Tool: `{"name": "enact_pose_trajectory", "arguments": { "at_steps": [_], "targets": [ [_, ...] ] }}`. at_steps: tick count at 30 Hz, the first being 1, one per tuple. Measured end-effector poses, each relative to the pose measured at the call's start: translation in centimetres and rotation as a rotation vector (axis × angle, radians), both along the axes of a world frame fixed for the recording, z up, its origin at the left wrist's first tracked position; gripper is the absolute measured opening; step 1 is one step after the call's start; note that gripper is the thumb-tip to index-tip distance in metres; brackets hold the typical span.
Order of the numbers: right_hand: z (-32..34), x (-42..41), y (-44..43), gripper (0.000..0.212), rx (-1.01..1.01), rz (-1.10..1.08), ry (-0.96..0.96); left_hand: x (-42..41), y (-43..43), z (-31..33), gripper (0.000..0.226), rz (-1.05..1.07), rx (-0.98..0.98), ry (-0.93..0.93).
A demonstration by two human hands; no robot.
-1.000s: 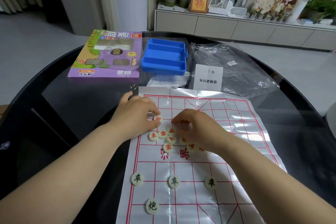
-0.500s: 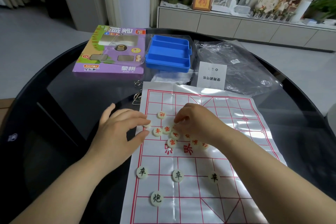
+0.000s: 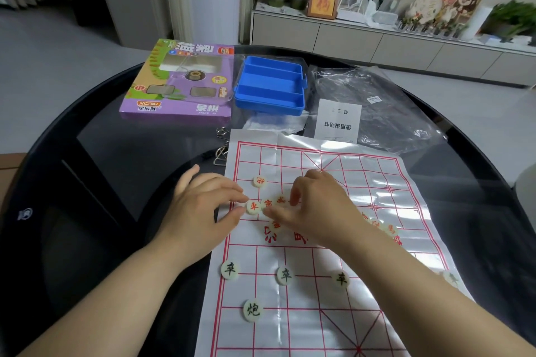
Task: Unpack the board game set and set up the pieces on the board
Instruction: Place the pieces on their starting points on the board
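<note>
The left hand (image 3: 203,209) lay low at the left edge of the board sheet (image 3: 319,336), fingers nearly straight, forefinger and thumb tips touching the rim of a red-lettered piece (image 3: 253,206); the right hand (image 3: 316,209) arched over the neighbouring red discs (image 3: 280,200), fingers bent down, and whether it pinched one could not be told; its palm hid part of that cluster and of the red lettering across the middle; two blurred discs (image 3: 390,229) showed beside the right wrist, and a half-covered disc (image 3: 451,278) peeped past the forearm.

The board sheet was glossy white, creased, printed with a red grid, spread on the near right of the black round table (image 3: 101,153); a lone red piece (image 3: 260,181) sat just beyond the hands; three black-lettered discs (image 3: 285,275) stood in a row nearer, a fourth black disc (image 3: 252,310) nearer still.

Beyond lay a purple box (image 3: 179,81), a blue tray (image 3: 271,85), a leaflet (image 3: 338,122) and a clear bag (image 3: 383,107); wire loops (image 3: 222,151) lay at the sheet's far left corner.
</note>
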State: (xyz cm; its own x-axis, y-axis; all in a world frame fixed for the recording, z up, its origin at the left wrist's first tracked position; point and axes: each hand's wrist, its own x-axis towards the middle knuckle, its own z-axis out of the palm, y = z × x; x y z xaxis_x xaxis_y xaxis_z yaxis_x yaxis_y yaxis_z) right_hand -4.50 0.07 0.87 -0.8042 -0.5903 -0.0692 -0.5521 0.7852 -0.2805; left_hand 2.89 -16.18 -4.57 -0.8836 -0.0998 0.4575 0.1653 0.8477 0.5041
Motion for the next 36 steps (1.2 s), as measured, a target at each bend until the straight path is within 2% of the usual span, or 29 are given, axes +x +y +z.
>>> {"name": "enact_pose_trajectory", "arguments": {
  "at_steps": [4,14,19,21,26,30,36],
  "targets": [
    [-0.3,0.1,-0.3,0.047,0.093,-0.003,-0.003,0.0,-0.1,-0.1,0.032,0.008,0.018,0.004],
    [-0.3,-0.1,-0.1,0.029,0.077,-0.004,-0.046,-0.2,-0.4,-0.2,0.034,-0.004,0.043,0.027],
    [-0.2,-0.2,-0.1,0.017,-0.01,-0.023,-0.159,-0.3,-0.4,-0.3,0.037,0.011,0.053,0.034],
    [-0.2,-0.2,0.1,0.018,0.002,-0.003,-0.167,-0.3,-0.4,-0.2,0.038,0.013,0.064,0.032],
    [0.1,-0.2,0.5,0.022,-0.059,-0.007,-0.099,-0.3,-0.5,-0.3,0.04,0.014,0.074,0.021],
    [-0.3,0.5,-0.1,0.035,-0.002,0.075,0.033,-0.3,-0.4,-0.4,0.04,0.01,0.071,0.017],
    [-0.7,0.8,-0.6,0.034,0.038,0.109,0.107,-0.3,-0.4,-0.2,0.039,0.008,0.06,0.008]
  ]
}}
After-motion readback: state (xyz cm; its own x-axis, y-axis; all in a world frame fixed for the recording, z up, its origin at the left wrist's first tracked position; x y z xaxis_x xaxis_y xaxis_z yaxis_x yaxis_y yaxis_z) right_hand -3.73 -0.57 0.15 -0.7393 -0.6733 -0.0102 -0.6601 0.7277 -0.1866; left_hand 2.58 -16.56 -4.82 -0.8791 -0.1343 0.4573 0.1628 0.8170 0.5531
